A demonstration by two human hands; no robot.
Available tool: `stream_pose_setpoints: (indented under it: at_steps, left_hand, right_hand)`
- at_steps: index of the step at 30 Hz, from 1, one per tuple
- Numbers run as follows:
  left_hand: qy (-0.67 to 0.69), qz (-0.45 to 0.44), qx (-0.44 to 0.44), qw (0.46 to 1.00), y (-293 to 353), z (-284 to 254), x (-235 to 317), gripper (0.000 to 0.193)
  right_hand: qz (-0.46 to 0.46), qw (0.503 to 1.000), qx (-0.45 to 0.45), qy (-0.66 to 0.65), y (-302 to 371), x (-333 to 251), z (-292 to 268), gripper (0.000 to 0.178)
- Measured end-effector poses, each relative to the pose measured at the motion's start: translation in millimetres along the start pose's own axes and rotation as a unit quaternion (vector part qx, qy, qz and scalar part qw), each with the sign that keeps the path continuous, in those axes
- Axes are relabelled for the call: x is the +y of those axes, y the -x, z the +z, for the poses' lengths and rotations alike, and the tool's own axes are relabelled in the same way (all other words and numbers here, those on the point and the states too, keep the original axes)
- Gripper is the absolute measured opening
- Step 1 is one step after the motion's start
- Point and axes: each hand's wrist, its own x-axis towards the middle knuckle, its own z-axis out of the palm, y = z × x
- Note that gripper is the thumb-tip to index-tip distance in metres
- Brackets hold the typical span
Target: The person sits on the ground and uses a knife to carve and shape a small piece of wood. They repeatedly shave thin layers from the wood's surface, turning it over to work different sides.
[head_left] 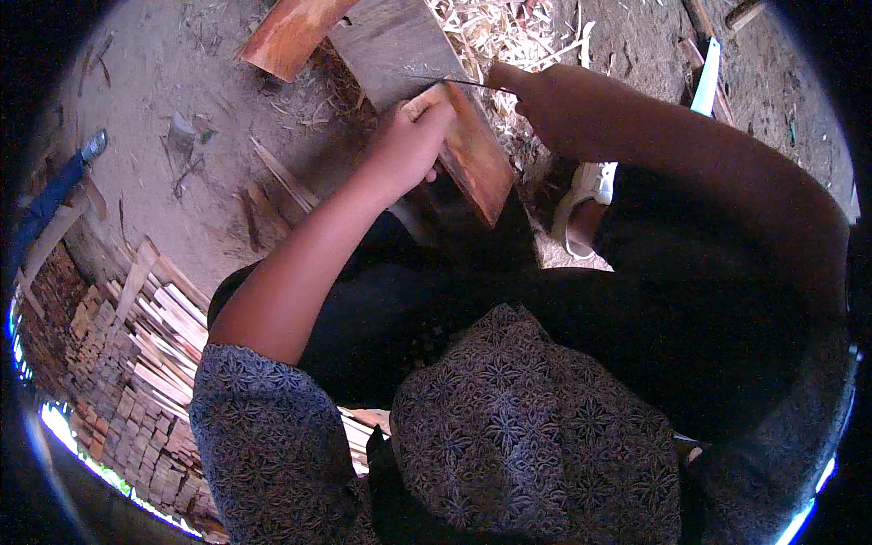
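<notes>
My left hand (pixel 421 145) is closed round the edge of a reddish-brown wooden block (pixel 480 159), which slants from the upper middle down toward my lap. My right hand (pixel 543 104) grips a knife; only its thin dark blade (pixel 465 83) shows, seen nearly edge-on, while the handle is hidden in the fist. The blade reaches left across the block's far end, close to my left fingers. Beyond that end lies a wide grey board (pixel 392 45), with a few fine shavings on it near the blade tip.
Pale curled wood shavings (pixel 504 32) heap beyond the board. Another reddish wood piece (pixel 292 38) lies at upper left. My white shoe (pixel 581 213) is right of the block. Stacked wood sticks (pixel 163 341) stand at left, and a light-blue strip (pixel 707 80) lies at upper right.
</notes>
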Motion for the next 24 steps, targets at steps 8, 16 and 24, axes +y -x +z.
stream_pose_setpoints:
  at_steps: [8, 16, 24]
  left_hand:
    - [-0.025, -0.006, 0.007, 1.0, -0.1, 0.3, 4.4, 0.032]
    - [-0.029, -0.009, 0.006, 1.0, -6.4, 0.2, -1.4, 0.031]
    - [-0.007, 0.016, 0.001, 1.0, -0.8, 3.3, 5.3, 0.032]
  right_hand:
    - [0.011, 0.999, -0.029, 0.037, -3.4, 1.9, -2.8, 0.063]
    - [-0.044, 0.995, 0.026, 0.085, -13.3, 21.7, 10.2, 0.054]
    - [-0.005, 0.999, 0.005, 0.032, 4.3, 3.6, 1.1, 0.05]
